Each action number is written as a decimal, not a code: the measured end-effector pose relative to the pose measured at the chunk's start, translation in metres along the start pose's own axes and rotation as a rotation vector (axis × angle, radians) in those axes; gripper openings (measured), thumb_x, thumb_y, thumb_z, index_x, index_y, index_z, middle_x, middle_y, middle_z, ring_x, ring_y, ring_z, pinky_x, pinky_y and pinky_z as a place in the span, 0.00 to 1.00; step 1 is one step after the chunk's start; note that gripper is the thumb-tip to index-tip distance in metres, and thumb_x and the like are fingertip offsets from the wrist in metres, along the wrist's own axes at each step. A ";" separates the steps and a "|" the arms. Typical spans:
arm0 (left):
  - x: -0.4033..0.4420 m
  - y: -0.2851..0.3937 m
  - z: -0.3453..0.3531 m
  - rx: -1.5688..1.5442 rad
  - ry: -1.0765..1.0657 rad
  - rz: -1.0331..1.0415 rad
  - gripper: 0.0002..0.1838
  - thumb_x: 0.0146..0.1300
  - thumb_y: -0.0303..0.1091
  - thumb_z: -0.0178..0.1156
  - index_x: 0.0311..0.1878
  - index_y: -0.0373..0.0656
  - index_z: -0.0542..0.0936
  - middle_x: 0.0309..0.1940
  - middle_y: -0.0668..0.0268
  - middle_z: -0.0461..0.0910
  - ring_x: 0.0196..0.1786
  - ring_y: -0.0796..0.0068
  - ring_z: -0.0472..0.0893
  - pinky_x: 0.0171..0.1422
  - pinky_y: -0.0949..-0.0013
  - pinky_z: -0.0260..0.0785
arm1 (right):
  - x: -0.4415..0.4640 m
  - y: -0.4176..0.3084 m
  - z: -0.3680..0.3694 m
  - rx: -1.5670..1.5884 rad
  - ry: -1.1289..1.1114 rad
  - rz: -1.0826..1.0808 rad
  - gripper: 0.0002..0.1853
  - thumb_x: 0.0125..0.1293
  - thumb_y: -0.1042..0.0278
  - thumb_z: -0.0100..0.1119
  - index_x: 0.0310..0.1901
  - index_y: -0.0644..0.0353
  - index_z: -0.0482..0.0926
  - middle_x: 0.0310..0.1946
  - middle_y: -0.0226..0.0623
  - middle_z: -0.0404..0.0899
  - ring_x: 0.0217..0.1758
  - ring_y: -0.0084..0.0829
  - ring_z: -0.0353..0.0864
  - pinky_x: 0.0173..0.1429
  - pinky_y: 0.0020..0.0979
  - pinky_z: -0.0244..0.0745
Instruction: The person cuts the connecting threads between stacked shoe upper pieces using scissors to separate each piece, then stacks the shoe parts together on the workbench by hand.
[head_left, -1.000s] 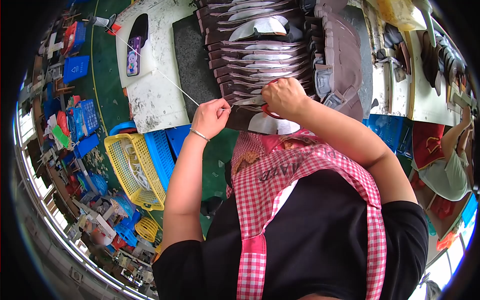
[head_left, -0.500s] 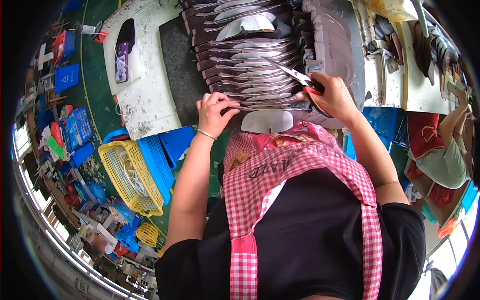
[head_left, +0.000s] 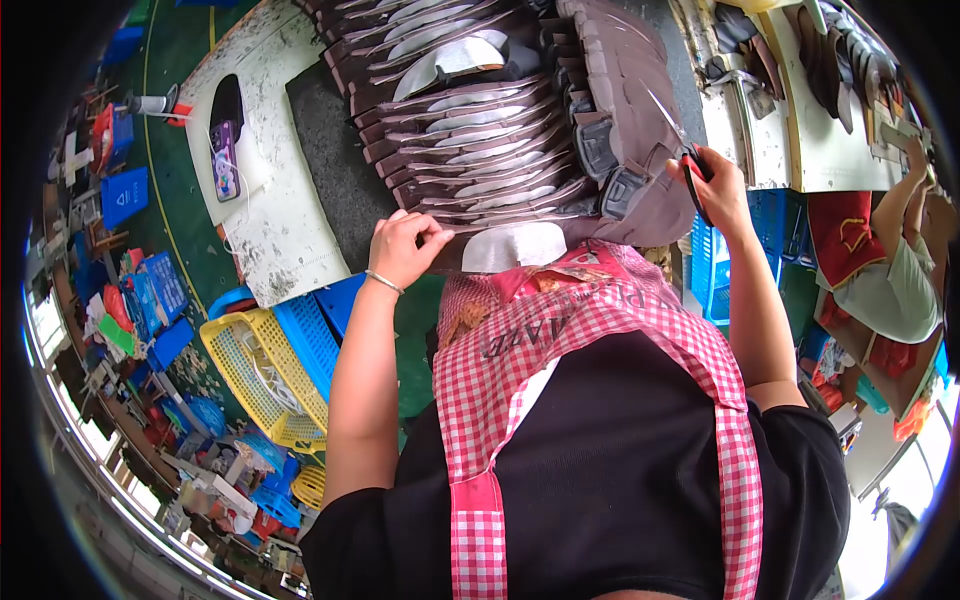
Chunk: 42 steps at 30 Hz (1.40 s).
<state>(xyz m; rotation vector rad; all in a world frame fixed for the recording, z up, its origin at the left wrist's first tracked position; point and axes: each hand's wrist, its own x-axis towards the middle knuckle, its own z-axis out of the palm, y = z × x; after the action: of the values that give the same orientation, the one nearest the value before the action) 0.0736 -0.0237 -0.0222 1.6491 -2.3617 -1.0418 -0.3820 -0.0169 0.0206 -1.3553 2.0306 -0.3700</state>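
Brown pieces with pale inner patches (head_left: 480,150) lie in an overlapping row on a dark grey mat (head_left: 335,150). My left hand (head_left: 405,250) is at the left edge of the nearest piece, its thumb and forefinger brought close together; whether anything is between them is too small to tell. In my right hand (head_left: 718,190) are red-and-black scissors (head_left: 692,165), their blades pointing up and left over a brown stack (head_left: 625,90) to the right of the row. One white patch (head_left: 515,247) lies at the near end, against my checked apron.
A phone (head_left: 224,160) lies on the white tabletop (head_left: 275,220) at the left, with a thread spool (head_left: 150,104) beyond. Yellow (head_left: 265,375) and blue baskets stand below the table edge. Another person's arm (head_left: 900,200) is at the far right, near more dark pieces.
My right hand has moved right and away from the row with the scissors. The white thread once stretched to my left hand no longer shows there. The view has shifted, and the row appears further left.
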 end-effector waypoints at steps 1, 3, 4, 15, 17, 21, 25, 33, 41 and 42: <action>0.003 0.001 -0.001 0.035 -0.009 -0.019 0.14 0.56 0.47 0.70 0.24 0.49 0.81 0.23 0.72 0.79 0.32 0.66 0.78 0.40 0.61 0.67 | 0.001 0.003 0.002 -0.020 0.025 -0.010 0.27 0.57 0.43 0.73 0.38 0.65 0.82 0.21 0.40 0.77 0.25 0.27 0.73 0.34 0.32 0.71; 0.009 0.006 0.002 0.094 -0.028 -0.020 0.17 0.55 0.48 0.71 0.23 0.48 0.78 0.22 0.70 0.78 0.32 0.62 0.78 0.38 0.58 0.70 | 0.006 0.013 0.000 -0.074 0.104 -0.009 0.27 0.57 0.43 0.73 0.38 0.64 0.82 0.22 0.42 0.78 0.25 0.30 0.76 0.34 0.33 0.72; 0.010 0.007 0.006 0.121 0.025 -0.010 0.17 0.55 0.47 0.71 0.22 0.47 0.78 0.21 0.67 0.78 0.31 0.59 0.79 0.37 0.55 0.72 | 0.006 0.009 -0.006 -0.098 0.165 0.017 0.26 0.57 0.43 0.72 0.37 0.63 0.82 0.23 0.44 0.80 0.26 0.38 0.80 0.35 0.38 0.73; 0.013 -0.032 0.003 -0.015 0.328 -0.283 0.28 0.50 0.34 0.74 0.52 0.38 0.71 0.52 0.53 0.72 0.54 0.58 0.75 0.55 0.61 0.68 | 0.089 0.144 -0.081 -0.549 0.353 0.303 0.19 0.57 0.56 0.70 0.46 0.59 0.84 0.42 0.52 0.85 0.48 0.51 0.85 0.53 0.48 0.80; 0.026 -0.032 0.004 -0.283 0.516 -0.354 0.36 0.52 0.37 0.75 0.61 0.39 0.69 0.59 0.53 0.70 0.58 0.59 0.74 0.61 0.60 0.68 | 0.095 0.109 -0.088 -0.607 0.425 0.340 0.22 0.58 0.54 0.71 0.48 0.59 0.82 0.46 0.50 0.85 0.52 0.50 0.84 0.56 0.46 0.79; 0.074 -0.013 -0.010 -0.955 0.580 -0.371 0.40 0.62 0.37 0.72 0.69 0.33 0.60 0.64 0.54 0.71 0.62 0.68 0.73 0.66 0.64 0.67 | 0.141 0.045 -0.045 -0.268 0.358 -0.058 0.33 0.60 0.46 0.69 0.58 0.64 0.75 0.55 0.50 0.80 0.65 0.47 0.75 0.66 0.44 0.72; 0.096 -0.025 -0.014 -1.164 0.522 -0.403 0.29 0.58 0.35 0.75 0.59 0.36 0.74 0.55 0.60 0.79 0.55 0.70 0.79 0.63 0.66 0.70 | 0.197 -0.001 0.030 0.336 0.226 -0.174 0.52 0.57 0.27 0.63 0.68 0.69 0.67 0.65 0.53 0.73 0.69 0.46 0.72 0.73 0.40 0.64; 0.011 -0.006 -0.009 -1.130 0.461 -0.186 0.19 0.58 0.24 0.71 0.53 0.35 0.81 0.50 0.64 0.83 0.51 0.75 0.81 0.61 0.69 0.70 | 0.159 -0.005 -0.003 0.558 -0.386 -0.142 0.38 0.58 0.40 0.69 0.60 0.63 0.77 0.51 0.35 0.82 0.55 0.28 0.77 0.64 0.31 0.67; 0.012 -0.007 0.001 -0.933 0.554 -0.044 0.16 0.65 0.25 0.66 0.55 0.34 0.79 0.54 0.63 0.82 0.54 0.74 0.80 0.64 0.69 0.68 | 0.024 0.030 0.036 0.874 -0.077 -0.133 0.47 0.49 0.72 0.80 0.70 0.64 0.63 0.62 0.42 0.76 0.65 0.33 0.75 0.72 0.37 0.66; 0.016 -0.012 0.007 -0.949 0.603 -0.090 0.15 0.68 0.29 0.64 0.55 0.34 0.79 0.54 0.63 0.82 0.54 0.75 0.79 0.64 0.70 0.68 | 0.022 0.039 0.051 0.882 0.026 -0.161 0.44 0.51 0.72 0.79 0.69 0.65 0.64 0.59 0.42 0.78 0.62 0.34 0.77 0.69 0.35 0.69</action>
<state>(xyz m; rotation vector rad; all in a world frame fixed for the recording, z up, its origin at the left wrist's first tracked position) 0.0735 -0.0367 -0.0399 1.3825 -1.1323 -1.1743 -0.3816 -0.0138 -0.0475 -0.9323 1.4599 -1.1882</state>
